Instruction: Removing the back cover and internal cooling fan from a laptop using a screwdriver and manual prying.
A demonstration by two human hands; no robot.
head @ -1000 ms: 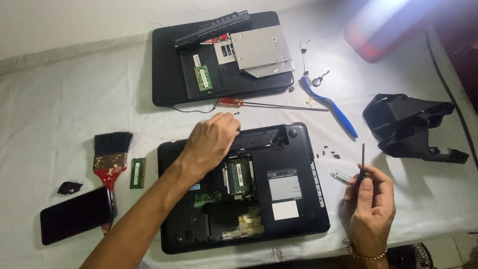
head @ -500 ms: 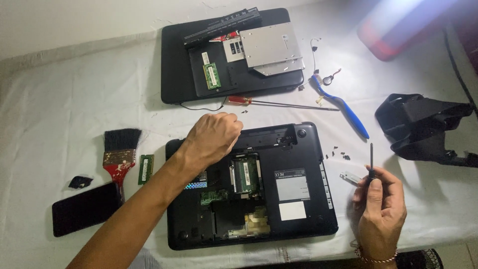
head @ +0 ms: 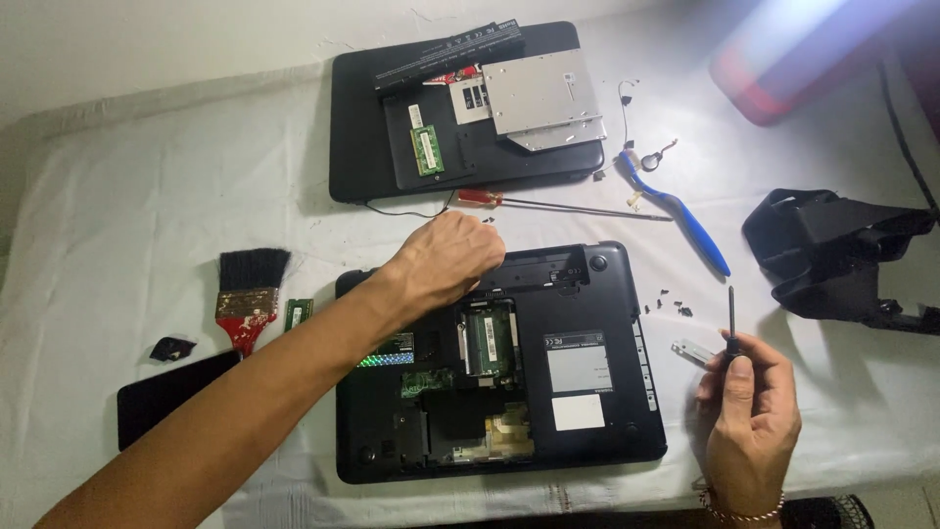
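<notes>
An open black laptop base (head: pixel 587 392) lies upside down in front of me, its memory and circuit boards exposed. My left hand (head: pixel 446 260) is closed in a fist over the top-left edge of the base, near the battery bay; whether it holds something small is hidden. My right hand (head: pixel 749 411) rests on the white cloth to the right of the laptop and grips a small black screwdriver (head: pixel 730 318) upright, tip up. Several tiny black screws (head: pixel 671 306) lie just beside it.
A second black laptop part (head: pixel 362 137) at the back carries a battery (head: pixel 446 57), a silver drive (head: pixel 543 93) and a memory stick (head: pixel 426 149). Also around: long red-handled screwdriver (head: pixel 558 204), blue toothbrush (head: pixel 685 217), paintbrush (head: pixel 250 299), phone (head: pixel 171 392), black holder (head: pixel 842 250).
The view has shifted slightly, so everything sits a bit further right in frame. Both hands keep their places and grips relative to the laptop.
</notes>
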